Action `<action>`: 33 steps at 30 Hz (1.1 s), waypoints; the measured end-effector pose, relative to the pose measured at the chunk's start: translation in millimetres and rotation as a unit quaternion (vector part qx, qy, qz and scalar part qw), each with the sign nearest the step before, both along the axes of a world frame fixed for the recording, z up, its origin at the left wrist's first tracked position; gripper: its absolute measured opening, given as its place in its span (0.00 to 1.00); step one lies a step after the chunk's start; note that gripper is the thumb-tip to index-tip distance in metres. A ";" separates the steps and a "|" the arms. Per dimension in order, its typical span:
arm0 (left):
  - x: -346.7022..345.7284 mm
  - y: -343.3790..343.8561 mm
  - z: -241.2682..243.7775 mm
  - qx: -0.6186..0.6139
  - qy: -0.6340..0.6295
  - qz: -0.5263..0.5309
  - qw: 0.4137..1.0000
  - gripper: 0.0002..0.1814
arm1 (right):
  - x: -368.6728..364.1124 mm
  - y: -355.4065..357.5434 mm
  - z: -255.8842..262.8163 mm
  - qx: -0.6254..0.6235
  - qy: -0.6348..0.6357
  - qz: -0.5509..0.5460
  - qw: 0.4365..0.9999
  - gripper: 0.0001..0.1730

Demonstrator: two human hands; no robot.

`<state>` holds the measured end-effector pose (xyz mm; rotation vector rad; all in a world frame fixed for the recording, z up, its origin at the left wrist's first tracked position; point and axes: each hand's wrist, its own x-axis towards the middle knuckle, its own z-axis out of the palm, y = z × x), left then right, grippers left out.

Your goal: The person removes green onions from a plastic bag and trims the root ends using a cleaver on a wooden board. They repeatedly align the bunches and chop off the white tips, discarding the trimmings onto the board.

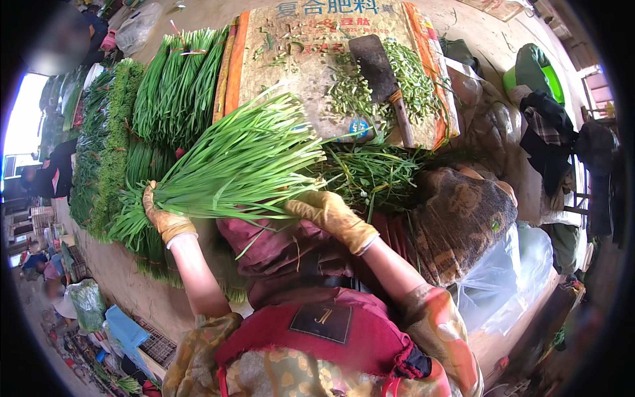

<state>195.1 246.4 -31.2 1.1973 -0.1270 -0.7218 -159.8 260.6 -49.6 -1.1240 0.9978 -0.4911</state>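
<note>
A large loose bunch of garlic chives (238, 154) lies slantwise across my lap, its pale stem ends to the right. Around the leafy end at the left, my gloved left hand (166, 216) is closed. My right hand (335, 216), also in a yellowed glove, grips the lower edge of the bunch near the stems; some of its fingers are hidden under the leaves. Beyond the stems, a cleaver (375, 69) with a wooden handle rests on a printed woven sack (292, 59). Chopped stem pieces (412, 84) surround its blade.
Tied chive bundles (181, 84) stand left of the sack, with more greens (119, 144) in rows beyond. Loose trimmings (372, 171) are heaped before my right hand. A brown patterned cloth (456, 223) covers my right knee, beside a clear plastic bag (511, 278). Other people are at the far left.
</note>
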 end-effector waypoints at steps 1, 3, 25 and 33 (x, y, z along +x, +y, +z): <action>-2.0 -1.1 -0.3 -0.003 -0.005 -0.006 1.000 0.11 | 7.2 2.8 -8.9 0.068 -0.012 -0.012 0.998 0.19; -8.0 -1.8 1.7 0.005 -0.013 -0.007 1.000 0.11 | 16.4 20.3 -39.8 0.110 -0.075 -0.086 0.987 0.14; 15.2 0.4 -21.1 -0.010 0.046 -0.019 0.999 0.14 | -73.4 6.0 -8.7 -0.204 0.163 -0.132 0.956 0.15; -6.0 -3.6 -7.8 0.003 0.031 -0.017 0.999 0.10 | 9.3 -14.5 -21.3 -0.337 0.202 0.025 0.919 0.17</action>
